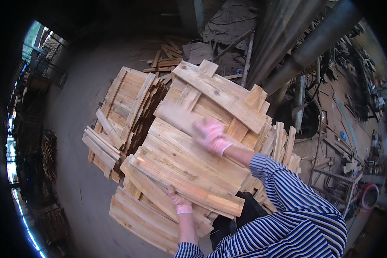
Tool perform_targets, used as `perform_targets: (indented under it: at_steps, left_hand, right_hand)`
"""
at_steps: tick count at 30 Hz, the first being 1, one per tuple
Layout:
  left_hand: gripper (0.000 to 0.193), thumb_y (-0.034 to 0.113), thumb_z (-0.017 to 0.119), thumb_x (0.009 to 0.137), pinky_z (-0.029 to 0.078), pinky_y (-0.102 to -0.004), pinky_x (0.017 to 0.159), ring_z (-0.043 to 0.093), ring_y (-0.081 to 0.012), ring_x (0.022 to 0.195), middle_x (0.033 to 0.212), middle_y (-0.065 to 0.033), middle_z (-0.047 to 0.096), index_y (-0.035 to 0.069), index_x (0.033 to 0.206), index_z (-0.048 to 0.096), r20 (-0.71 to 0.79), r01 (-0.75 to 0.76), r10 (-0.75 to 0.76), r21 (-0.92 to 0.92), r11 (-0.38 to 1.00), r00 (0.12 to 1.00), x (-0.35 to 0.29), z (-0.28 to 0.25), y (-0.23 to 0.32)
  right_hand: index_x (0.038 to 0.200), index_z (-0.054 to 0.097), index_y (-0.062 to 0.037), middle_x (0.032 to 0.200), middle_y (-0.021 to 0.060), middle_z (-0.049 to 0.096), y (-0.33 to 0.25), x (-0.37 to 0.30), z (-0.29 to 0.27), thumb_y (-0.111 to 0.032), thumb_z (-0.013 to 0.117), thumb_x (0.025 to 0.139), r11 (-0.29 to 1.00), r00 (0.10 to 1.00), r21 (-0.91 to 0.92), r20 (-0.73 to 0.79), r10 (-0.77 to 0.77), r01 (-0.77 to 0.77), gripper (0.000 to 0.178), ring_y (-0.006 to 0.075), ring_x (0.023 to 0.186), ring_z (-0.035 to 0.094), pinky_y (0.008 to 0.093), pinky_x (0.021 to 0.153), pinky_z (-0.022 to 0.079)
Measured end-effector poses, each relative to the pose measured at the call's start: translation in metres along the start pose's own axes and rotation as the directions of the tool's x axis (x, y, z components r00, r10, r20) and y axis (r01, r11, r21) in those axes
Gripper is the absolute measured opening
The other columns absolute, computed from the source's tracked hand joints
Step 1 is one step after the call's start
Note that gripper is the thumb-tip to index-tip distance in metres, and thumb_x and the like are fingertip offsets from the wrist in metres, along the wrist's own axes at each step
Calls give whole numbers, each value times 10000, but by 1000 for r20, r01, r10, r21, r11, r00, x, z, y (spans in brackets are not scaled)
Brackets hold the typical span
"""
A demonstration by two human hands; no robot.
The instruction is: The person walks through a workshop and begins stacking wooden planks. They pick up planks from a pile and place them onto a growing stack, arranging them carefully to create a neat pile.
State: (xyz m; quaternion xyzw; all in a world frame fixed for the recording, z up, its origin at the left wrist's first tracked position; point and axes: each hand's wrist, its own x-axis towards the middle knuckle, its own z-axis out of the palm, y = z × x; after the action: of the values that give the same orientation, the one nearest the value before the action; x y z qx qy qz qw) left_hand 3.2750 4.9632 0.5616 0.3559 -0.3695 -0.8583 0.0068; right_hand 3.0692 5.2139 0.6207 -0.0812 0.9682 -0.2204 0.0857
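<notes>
My right hand [210, 134], in a pink and white glove, grips a short wooden board [176, 115] above the stack; hand and board are smeared by motion. Lower down, my left hand [179, 203], gloved alike, holds the near edge of a long board [185, 185], its thumb showing and its other fingers hidden. Several pale boards [198, 150] lie side by side between the hands. Beyond them sits a stack of boards [223, 99] with a plank laid crosswise on top. More boards [144, 215] fan out beneath my left hand.
On the left stands another pile of wooden panels [122, 103], with loose slats on it. Scrap wood [170, 56] is heaped on the floor behind. Thick metal pipes [314, 43] slant down at the right, near a dark round tub [303, 116] and a metal frame [344, 185].
</notes>
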Motion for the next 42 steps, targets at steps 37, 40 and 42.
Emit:
perform_targets:
  at_steps: [37,40,42]
  left_hand:
    - [895,763,562,850,429,-587,1072,551,-366,1251,1342,-155,580,77,1423,498,299,221,-178,-114,969,937,66,178,-22]
    - [949,838,542,828,437,-616,1053,569,-384,1231,1305,-159,606,76,1393,526,350,246,-197,-100,964,916,71,180,-25]
    - [910,834,535,835,440,-620,1039,559,-382,1226,1290,-160,607,125,1406,524,367,239,-194,-79,968,910,77,172,-22]
  right_hand:
    - [1560,423,-208,1289,261,543,48,17,-104,-574,750,769,968,991,252,126,-44,11,931,410,1126,593,455,951,510]
    - [1498,505,-236,1267,248,562,125,77,-107,-601,726,798,999,992,2,-123,-40,41,820,408,1146,585,468,945,507]
    - [1483,519,-251,1274,233,564,127,98,-97,-647,671,822,993,997,-87,-35,71,-74,785,398,1159,581,474,931,500]
